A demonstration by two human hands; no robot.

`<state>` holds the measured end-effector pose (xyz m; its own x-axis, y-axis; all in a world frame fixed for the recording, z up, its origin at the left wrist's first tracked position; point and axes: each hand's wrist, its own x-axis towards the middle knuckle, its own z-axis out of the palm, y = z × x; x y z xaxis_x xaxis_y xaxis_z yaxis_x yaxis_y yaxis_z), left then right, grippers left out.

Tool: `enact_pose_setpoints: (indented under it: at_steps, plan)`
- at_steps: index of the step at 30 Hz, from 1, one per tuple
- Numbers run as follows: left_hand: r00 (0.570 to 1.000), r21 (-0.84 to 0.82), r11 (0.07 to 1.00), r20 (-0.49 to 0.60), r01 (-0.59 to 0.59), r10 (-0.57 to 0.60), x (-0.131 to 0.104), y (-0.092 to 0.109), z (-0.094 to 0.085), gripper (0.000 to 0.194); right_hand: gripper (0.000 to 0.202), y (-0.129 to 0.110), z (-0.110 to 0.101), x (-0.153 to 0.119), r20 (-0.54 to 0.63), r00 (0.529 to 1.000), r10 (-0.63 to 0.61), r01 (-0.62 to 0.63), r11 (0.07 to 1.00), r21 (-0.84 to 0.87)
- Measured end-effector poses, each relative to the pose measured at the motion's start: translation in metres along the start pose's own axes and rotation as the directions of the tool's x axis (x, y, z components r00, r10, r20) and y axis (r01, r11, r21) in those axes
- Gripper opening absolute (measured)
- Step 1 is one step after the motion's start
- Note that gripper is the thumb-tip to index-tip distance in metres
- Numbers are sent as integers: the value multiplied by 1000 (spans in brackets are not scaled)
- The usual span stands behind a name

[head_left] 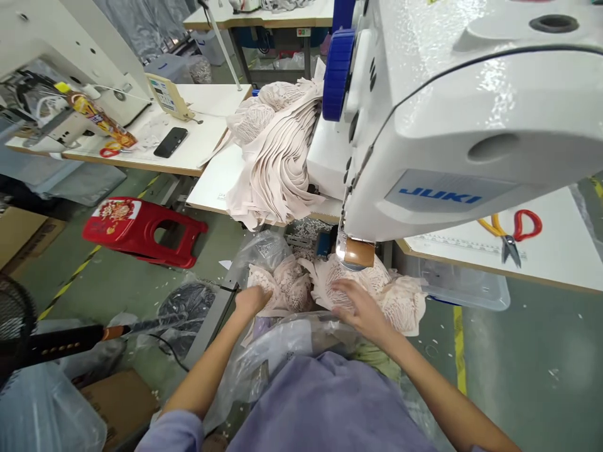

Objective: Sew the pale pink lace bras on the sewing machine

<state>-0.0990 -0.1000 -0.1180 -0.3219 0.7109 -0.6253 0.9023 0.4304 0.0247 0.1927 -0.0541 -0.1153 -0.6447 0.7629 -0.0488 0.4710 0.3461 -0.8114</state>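
Pale pink lace pieces (294, 285) lie below the head of a white sewing machine (424, 125). At their left edge, my left hand (252, 301) is closed on the lace. My right hand (360, 307) rests on the lace cups (400, 301) to the right, its fingers bent and partly spread. Clear plastic (287, 342) lies between my forearms, over my lap. A thick stack of pale pink fabric pieces (282, 157) is draped over the table edge, left of the machine.
Red-handled scissors (511, 242) lie on the right tabletop (560, 251). On the left table (193, 150) are a phone (170, 142) and a bottle (98, 116). A red stool (146, 231) and a fan (19, 326) are at the left.
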Motion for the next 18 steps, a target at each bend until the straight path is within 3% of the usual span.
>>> enact_pose_setpoints:
  at_steps: [3, 7, 10, 12, 14, 16, 18]
  plan:
    - [998, 2, 999, -26, -52, 52, -10, 3, 1, 35, 53, -15, 16, 6, 153, 986, -65, 48, 992, 115]
    - [975, -43, 975, -53, -216, 214, -59, 20, -14, 35, 84, -23, 34, 33, 222, 971, -89, 40, 976, 215]
    - [930, -199, 909, -117, -365, 348, -90, 33, -30, 39, 70, -37, 34, 47, 405, 894, -192, 35, 930, 365]
    - [894, -409, 797, -254, -444, 368, -94, 35, -38, 39, 55, -51, 21, 42, 458, 873, -170, -33, 914, 403]
    - [880, -613, 632, -326, -474, 345, -86, 34, -41, 37, 56, -68, 0, 28, 412, 903, -122, -65, 910, 410]
    - [892, -809, 450, -191, -379, 409, -71, 36, -39, 35, 56, -84, -26, 13, 378, 913, -156, -26, 901, 434]
    - [848, -952, 278, 44, -124, 528, -58, 44, -34, 41, 43, -98, -52, 1, 401, 891, -213, 23, 904, 427]
